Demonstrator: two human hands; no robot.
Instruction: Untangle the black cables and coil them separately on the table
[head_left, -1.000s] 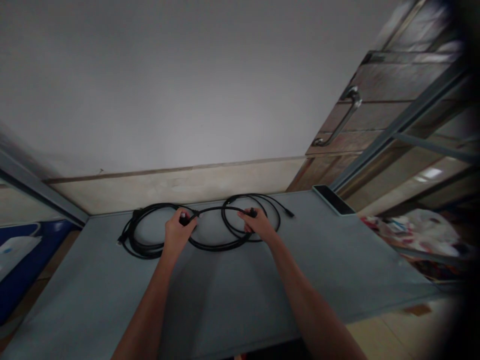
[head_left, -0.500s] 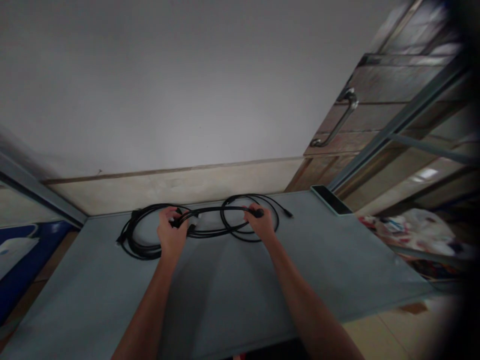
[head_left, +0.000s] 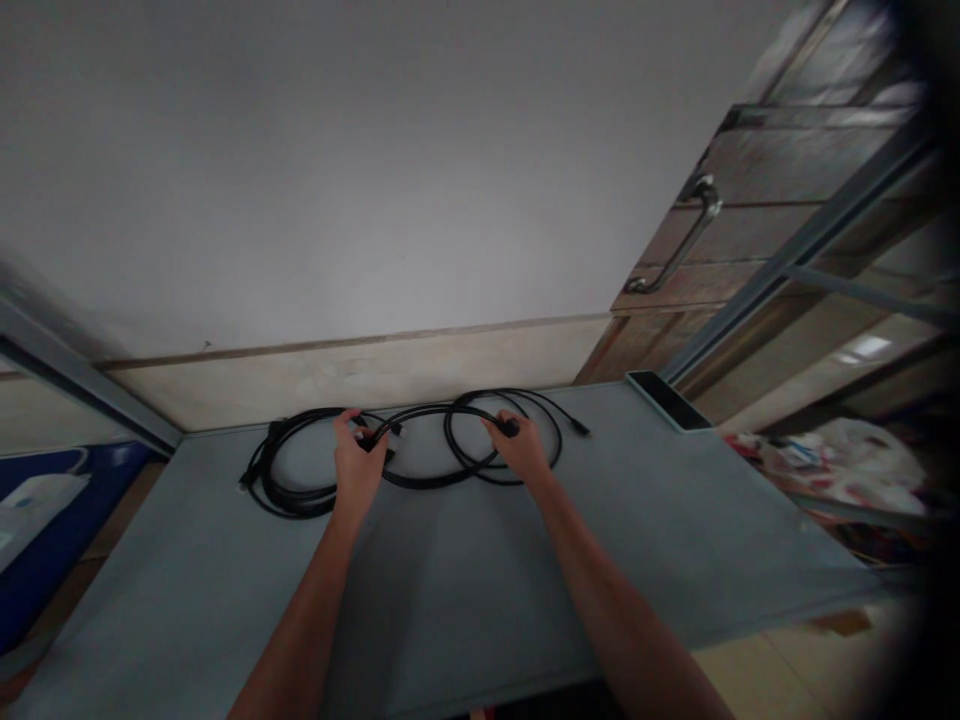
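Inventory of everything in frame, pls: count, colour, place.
held cable coil: 1, black, between the two grips
left cable coil: 1, black, on table
right cable coil: 1, black, on table
phone-like slab: 1, dark with pale edge, table's far right corner
table: 1, grey, centre
wall: 1, greyish white, behind table
door: 1, brown, upper right
handle: 1, silvery, on door
frame bars: several, grey, both sides
blue surface: 1, left edge
white item: 1, on blue surface
plastic bags: count unclear, whitish, right
floor: pale, lower right
left grip: 1, bare, on held coil's left
right grip: 1, bare, on its right
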